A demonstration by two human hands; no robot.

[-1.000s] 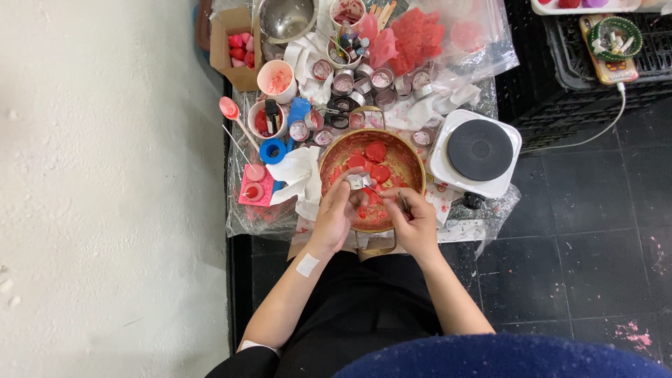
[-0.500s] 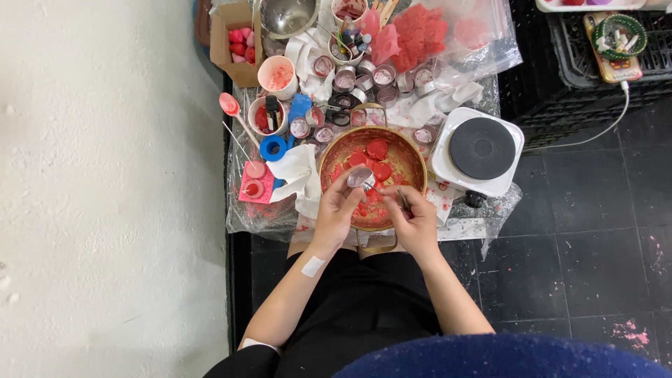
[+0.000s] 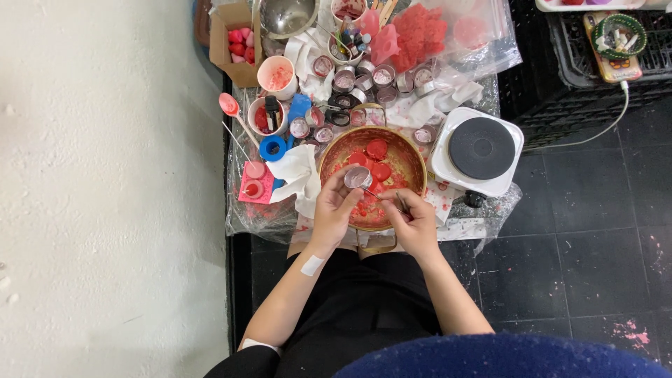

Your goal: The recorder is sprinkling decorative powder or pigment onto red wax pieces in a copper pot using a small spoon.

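Observation:
My left hand (image 3: 334, 210) holds a small round metal tin (image 3: 357, 177) tilted over a brass-coloured bowl (image 3: 409, 150). The bowl holds several red wax discs (image 3: 378, 149) and red crumbs. My right hand (image 3: 413, 218) pinches a thin metal tool (image 3: 389, 201) whose tip points into the tin. Both hands hover over the near side of the bowl. A white plaster sits on my left forearm.
A white electric hotplate (image 3: 480, 148) stands right of the bowl. Several small empty tins (image 3: 381, 75), cups (image 3: 275, 74), a blue tape roll (image 3: 272, 148), crumpled tissue (image 3: 301, 175) and a bag of red wax (image 3: 420, 31) crowd the low table. A black crate (image 3: 560, 91) sits at right.
My left hand has lifted and turned the tin slightly. My right hand has brought the thin tool closer to it.

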